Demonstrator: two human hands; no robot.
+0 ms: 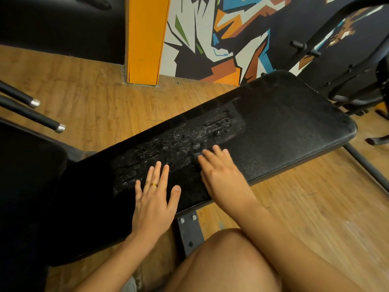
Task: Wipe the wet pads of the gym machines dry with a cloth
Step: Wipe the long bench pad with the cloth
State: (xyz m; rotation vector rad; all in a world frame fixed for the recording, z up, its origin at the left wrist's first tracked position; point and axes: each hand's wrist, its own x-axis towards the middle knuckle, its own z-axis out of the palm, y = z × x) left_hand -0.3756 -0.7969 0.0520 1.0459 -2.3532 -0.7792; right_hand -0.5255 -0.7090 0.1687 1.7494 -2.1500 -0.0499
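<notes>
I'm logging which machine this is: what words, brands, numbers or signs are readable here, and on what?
No readable text anywhere.
The bench pad shows water drops only, no label.
The wall mural is abstract coloured shapes, no letters.
The orange pillar and the bolted bracket are plain.

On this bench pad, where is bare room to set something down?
Free: the bench pad past the wet patch to its rounded far edge, and the dark stretch left of the left hand. Crowded: near middle, where that and the right hand are.
</notes>
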